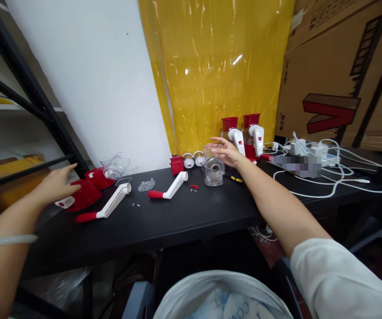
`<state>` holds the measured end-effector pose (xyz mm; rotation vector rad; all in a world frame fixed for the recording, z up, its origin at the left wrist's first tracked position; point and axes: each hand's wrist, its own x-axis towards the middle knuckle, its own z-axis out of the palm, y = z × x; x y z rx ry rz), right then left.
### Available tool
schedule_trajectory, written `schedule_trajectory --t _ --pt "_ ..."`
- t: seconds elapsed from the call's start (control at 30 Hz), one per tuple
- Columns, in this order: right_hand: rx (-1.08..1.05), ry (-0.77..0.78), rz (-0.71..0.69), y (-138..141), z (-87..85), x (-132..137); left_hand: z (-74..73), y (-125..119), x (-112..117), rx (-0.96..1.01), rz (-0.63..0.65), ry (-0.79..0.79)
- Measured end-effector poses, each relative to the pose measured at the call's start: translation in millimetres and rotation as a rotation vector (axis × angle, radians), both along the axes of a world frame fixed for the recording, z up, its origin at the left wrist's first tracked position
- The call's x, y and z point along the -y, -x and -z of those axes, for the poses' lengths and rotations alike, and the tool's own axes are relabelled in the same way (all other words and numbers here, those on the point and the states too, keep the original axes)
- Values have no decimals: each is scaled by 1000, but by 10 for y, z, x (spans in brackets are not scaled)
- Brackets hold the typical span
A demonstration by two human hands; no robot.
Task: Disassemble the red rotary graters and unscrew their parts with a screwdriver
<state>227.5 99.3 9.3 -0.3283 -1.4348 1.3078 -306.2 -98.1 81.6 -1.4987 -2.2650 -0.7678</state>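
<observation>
My left hand (56,184) is at the left end of the black table, fingers stretched apart, over a red base (86,197) with a white end. Whether it touches the base I cannot tell. My right hand (225,153) reaches to the top of a clear plastic grater body (214,173), its fingers extended and apart. Between my hands lie two white crank handles with red grips, the nearer crank (113,201) and the farther crank (175,186). A clear oval lid (146,185) lies flat beside them. Another clear body (117,167) sits behind the second red base (98,178).
Two assembled rotary graters (257,135) stand at the back right. Two round drums (193,159) and a red hopper piece (176,165) are near the yellow curtain (217,66). White cables (337,181) tangle at right. A lined bin (224,283) stands in front, below the table edge.
</observation>
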Motion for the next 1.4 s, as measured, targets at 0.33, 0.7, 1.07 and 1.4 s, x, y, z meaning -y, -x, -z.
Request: schedule_trajectory --t 0.33,0.7,1.07,1.4 --pt "-85 -118 310 149 -51 -62 242 -2550 -604 326 877 114" --pt "22 -221 533 291 5 -73 642 -3565 -1262 128 792 -119" --pt "1166 -294 606 48 95 -139 705 -3195 -1276 329 621 -155" --pt "1693 -168 444 -34 63 -39 735 -3106 -1336 359 587 -200"
